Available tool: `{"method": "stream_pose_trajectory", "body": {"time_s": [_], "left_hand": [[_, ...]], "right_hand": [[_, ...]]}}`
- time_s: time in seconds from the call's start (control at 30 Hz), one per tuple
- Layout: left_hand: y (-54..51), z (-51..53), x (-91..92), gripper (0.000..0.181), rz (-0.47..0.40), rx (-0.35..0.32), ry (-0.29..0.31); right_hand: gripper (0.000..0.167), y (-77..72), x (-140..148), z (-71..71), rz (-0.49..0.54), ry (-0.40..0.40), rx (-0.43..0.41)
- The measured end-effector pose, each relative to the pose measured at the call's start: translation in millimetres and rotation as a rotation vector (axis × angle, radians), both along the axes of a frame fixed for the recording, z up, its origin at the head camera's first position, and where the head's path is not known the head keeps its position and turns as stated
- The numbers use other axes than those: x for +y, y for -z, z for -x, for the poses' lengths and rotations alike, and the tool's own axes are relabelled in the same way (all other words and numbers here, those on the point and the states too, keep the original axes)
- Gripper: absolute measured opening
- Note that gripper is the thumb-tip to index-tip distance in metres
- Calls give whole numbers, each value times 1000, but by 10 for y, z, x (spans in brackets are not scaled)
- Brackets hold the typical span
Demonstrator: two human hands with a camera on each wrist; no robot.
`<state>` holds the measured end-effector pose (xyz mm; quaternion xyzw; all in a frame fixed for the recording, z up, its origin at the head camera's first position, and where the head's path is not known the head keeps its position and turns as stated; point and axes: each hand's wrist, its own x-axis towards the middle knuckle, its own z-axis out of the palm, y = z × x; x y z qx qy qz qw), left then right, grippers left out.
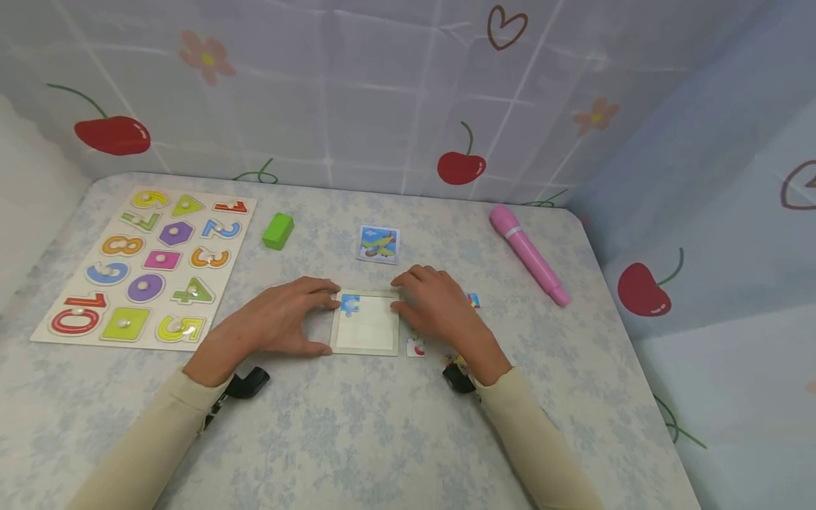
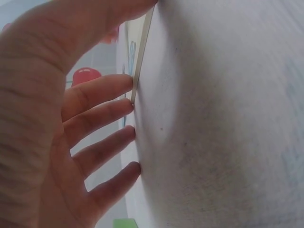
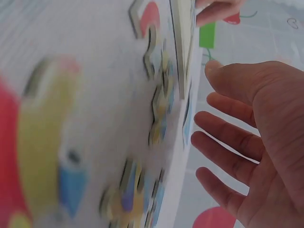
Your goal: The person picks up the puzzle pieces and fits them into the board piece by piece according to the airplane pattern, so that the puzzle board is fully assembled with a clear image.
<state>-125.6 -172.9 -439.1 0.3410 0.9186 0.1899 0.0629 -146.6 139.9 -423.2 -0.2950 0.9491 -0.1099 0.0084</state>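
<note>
A small pale puzzle tray (image 1: 365, 351) lies flat on the table, with one blue jigsaw piece (image 1: 350, 304) in its upper left corner. My left hand (image 1: 280, 319) rests along the tray's left side, thumb low and fingers spread, touching the edge. The right hand (image 1: 436, 304) hovers by the tray's upper right corner. Its fingers (image 3: 228, 133) are loosely extended in the right wrist view and hold nothing. Loose jigsaw pieces lie to the tray's right: a white and red piece (image 1: 415, 347), a blue one (image 1: 473, 299), and others partly hidden under the right hand.
Beyond the tray lies a picture card (image 1: 379, 244) of an airplane. A green block (image 1: 278, 231) and a number-and-shape board (image 1: 153, 273) are on the left. On the right is a pink microphone-like toy (image 1: 529, 255). A printed curtain (image 1: 382, 92) hangs behind the table.
</note>
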Motion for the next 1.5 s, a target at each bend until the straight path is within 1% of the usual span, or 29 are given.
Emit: {"method": "stream_pose_trajectory", "body": {"time_s": [0.1,0.23,0.33,0.47,0.73,0.87,1.1,1.3,1.4,1.5], "left_hand": [[-3,-1,-3,77,-7,5,0],[-1,-4,-6,78,-22,11,6],[0,-5,-5,77,-25,16,12],[3,-5,-2,77,-26,17,16],[7,-12,-14,77,-35,18,28],[6,-6,-24,77,-31,17,35],[6,3,-37,78,-31,15,39],[10,4,-36,78,-35,19,40],[14,1,-37,78,-39,22,39],[18,-5,-38,78,-43,21,34]], "right_hand": [[40,4,108,13,51,23,-21],[40,-3,256,20,115,81,-81],[41,-11,367,22,140,125,-129],[42,-10,508,43,169,146,-189],[45,11,751,96,274,140,-289],[44,22,851,118,309,134,-318],[41,-14,968,130,305,132,-357],[46,-14,977,125,301,140,-391],[46,12,983,132,306,121,-387],[44,40,992,142,302,93,-363]]}}
